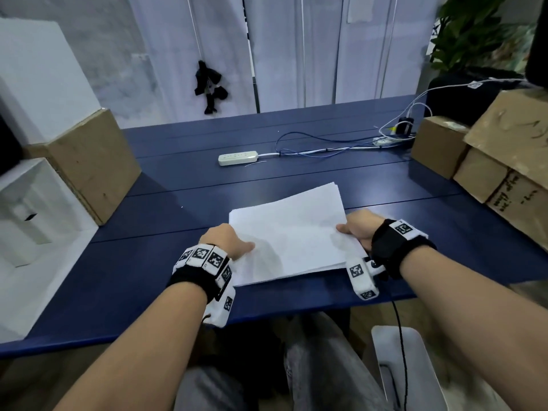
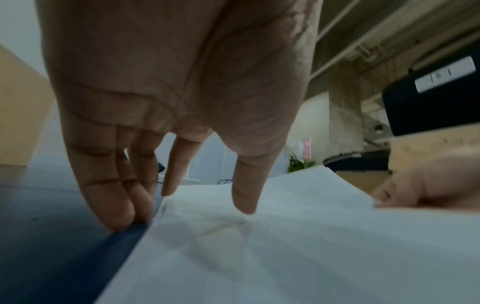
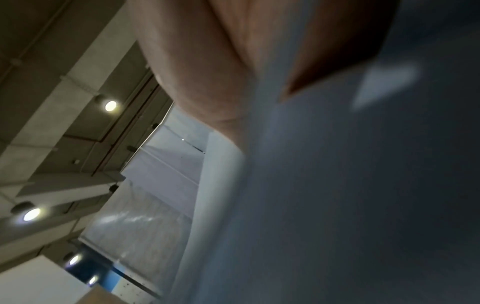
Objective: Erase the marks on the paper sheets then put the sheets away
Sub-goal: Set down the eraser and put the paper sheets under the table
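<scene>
My left hand [image 1: 226, 241] sits at the left edge of the stack of paper sheets [image 1: 292, 232], thumb flat on the top sheet, its fingers [image 2: 114, 197] pressed together down at the stack's edge on the blue surface [image 1: 178, 179]. The stack lies near the front edge, between both hands. My right hand [image 1: 360, 228] pinches the right edge, thumb on top. I see no marks left. Risk, I judge: uneven lifting lets loose sheets fan out and slide off the front edge.
</scene>
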`<state>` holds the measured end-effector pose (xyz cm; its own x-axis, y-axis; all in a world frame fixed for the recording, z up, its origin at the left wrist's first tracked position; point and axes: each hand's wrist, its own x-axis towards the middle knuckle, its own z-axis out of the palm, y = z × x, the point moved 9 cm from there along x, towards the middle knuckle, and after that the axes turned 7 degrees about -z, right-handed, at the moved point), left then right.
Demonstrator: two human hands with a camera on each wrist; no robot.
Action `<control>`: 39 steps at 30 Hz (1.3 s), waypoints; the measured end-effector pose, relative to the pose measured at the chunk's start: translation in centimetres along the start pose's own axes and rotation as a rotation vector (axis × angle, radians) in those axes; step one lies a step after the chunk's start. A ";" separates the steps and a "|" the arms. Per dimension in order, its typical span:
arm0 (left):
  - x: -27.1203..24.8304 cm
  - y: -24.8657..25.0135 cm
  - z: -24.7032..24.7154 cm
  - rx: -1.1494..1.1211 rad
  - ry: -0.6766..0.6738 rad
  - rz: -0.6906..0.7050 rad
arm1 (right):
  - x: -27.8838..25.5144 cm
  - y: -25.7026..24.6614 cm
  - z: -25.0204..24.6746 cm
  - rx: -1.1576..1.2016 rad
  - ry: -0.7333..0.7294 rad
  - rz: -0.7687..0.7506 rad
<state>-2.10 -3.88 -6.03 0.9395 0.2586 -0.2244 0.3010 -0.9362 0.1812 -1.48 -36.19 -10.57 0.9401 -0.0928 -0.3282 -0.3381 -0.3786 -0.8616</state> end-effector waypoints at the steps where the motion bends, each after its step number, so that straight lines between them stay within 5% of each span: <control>1: -0.2 -0.5 0.0 -0.088 -0.022 -0.010 | -0.7 0.3 -0.1 0.054 0.001 0.004; 9: -5.7 -2.0 1.5 -0.961 -0.413 0.060 | -6.8 2.2 -0.7 0.186 -0.006 -0.044; 13: -9.2 -2.3 5.0 -1.067 -0.477 0.085 | -11.4 5.4 -1.4 0.159 0.052 -0.033; 19: -14.2 -1.4 11.1 -1.021 -0.594 0.110 | -16.8 12.1 -2.9 0.272 0.053 0.009; 24: -16.2 1.2 15.7 -0.784 -0.539 0.206 | -16.4 21.8 -2.1 -0.312 -0.111 0.236; 28: -13.8 2.8 19.7 -0.660 -0.489 0.138 | -13.2 24.1 -0.6 -0.674 -0.227 0.234; 34: -10.5 6.2 24.4 -0.213 -0.488 0.072 | -4.2 34.1 -1.0 -0.783 -0.279 0.269; 37: -9.5 7.8 26.9 -0.159 -0.552 0.039 | -5.1 28.6 0.3 -0.724 -0.176 0.152; 39: -8.7 8.7 27.7 -0.171 -0.534 0.049 | -6.6 23.3 2.5 -0.486 -0.133 -0.002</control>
<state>-12.20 -20.83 -29.02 0.7537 0.0178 -0.6569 0.3228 -0.8808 0.3465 -15.67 -42.14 -29.48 0.9162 0.0150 -0.4004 -0.2465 -0.7666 -0.5929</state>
